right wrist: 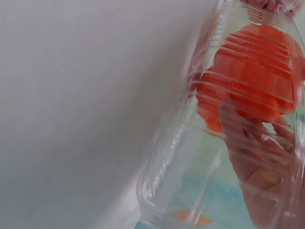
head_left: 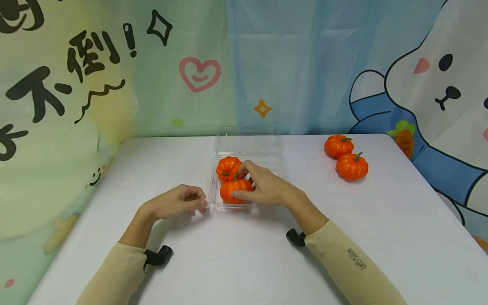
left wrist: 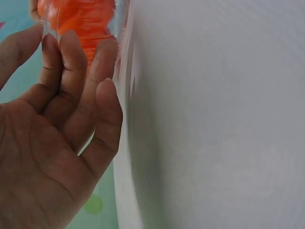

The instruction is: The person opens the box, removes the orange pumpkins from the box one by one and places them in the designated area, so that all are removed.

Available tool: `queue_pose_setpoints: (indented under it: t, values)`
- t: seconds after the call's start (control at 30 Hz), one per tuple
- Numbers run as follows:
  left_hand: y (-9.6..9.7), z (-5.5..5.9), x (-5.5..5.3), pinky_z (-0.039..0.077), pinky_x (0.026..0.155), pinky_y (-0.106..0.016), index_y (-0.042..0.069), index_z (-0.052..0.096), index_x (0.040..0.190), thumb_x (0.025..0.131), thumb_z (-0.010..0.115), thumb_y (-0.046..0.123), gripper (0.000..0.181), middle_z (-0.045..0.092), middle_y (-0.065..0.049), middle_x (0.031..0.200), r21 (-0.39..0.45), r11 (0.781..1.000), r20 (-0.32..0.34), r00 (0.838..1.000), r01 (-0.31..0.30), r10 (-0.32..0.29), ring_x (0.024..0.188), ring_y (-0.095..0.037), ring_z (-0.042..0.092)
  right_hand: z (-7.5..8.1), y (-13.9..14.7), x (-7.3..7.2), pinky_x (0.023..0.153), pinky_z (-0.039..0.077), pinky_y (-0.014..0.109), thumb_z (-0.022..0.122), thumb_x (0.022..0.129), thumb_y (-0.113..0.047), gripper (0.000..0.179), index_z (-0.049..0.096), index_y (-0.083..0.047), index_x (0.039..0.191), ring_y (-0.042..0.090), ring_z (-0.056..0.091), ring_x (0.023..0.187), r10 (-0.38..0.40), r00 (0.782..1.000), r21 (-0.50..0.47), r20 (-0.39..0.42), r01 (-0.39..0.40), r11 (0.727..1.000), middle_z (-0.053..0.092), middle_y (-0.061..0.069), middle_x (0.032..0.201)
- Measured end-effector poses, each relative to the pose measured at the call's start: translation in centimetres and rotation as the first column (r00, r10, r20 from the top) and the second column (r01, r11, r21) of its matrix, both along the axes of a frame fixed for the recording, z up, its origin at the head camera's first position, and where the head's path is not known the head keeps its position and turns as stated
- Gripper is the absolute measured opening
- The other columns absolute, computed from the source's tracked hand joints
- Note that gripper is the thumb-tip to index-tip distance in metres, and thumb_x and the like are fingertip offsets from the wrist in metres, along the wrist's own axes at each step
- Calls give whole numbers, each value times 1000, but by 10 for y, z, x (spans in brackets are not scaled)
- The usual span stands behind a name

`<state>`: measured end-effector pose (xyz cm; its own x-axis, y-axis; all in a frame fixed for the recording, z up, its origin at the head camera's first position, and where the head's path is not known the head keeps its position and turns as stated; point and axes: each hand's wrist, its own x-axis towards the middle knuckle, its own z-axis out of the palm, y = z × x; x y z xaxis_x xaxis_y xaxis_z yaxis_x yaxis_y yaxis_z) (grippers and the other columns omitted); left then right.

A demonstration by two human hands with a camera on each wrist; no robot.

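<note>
A clear plastic clamshell box [head_left: 267, 169] lies with its lid [head_left: 248, 144] raised at the back. Inside, toward the left, are two small orange pumpkins with green stems, a rear pumpkin [head_left: 228, 166] and a front pumpkin [head_left: 233, 191]. My right hand [head_left: 267, 185] reaches into the box and grips the front pumpkin, thumb at its near side and fingers behind; the right wrist view shows that thumb [right wrist: 233, 124] through the ribbed plastic wall. My left hand [head_left: 177, 201] pinches the box's front left corner edge between thumb and fingertips [left wrist: 50, 40].
Two more orange pumpkins, a back one [head_left: 338, 146] and a nearer one [head_left: 352, 166], sit at the back right of the white table [head_left: 244, 262]. A printed cartoon curtain [head_left: 297, 63] hangs right behind the table's rear edge.
</note>
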<state>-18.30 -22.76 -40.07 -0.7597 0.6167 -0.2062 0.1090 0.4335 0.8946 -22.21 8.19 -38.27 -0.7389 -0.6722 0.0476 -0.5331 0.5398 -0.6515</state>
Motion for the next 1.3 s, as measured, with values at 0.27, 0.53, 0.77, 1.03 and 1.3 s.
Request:
queue_pose_setpoints:
  t: [0.27,0.53,0.77,1.03,1.3]
  values:
    - [0,0,0,56,80,-32,0,63,104,102,56,10,13,69,-20,102,8,1000,11,1000,1,-1,100,-31,67,3,6,0,90,57,33,75,92,-37,41,55,-15,121,22,59,109,30,999,-77,38,-27,997,58,-2,121]
    - [1,-2,0,56,81,-33,-1,63,105,102,56,11,14,68,-20,103,14,1000,20,1000,5,-5,101,-32,67,1,15,0,95,56,33,78,92,-28,40,58,-14,123,21,61,115,49,999,-149,-10,-50,988,58,-2,124]
    - [2,-2,0,56,79,-31,-2,63,104,102,56,8,13,68,-21,101,23,1000,18,1000,8,-8,99,-32,67,3,26,-2,97,56,38,80,91,-24,43,58,-13,126,24,61,119,59,998,-212,-23,-63,975,58,1,127]
    - [-1,1,0,56,81,-33,1,64,103,102,57,12,13,69,-18,101,2,1000,10,1000,-2,2,99,-30,66,6,39,-6,101,54,43,82,88,-24,44,58,-14,124,18,57,124,86,990,-218,-108,-108,970,57,-1,130]
    - [-4,0,-1,56,81,-32,-1,64,104,102,57,13,15,68,-18,102,9,1000,16,1000,-6,6,99,-30,66,15,53,-6,103,52,49,85,86,-21,47,60,-12,125,22,54,130,82,985,-245,-155,-118,962,57,2,134]
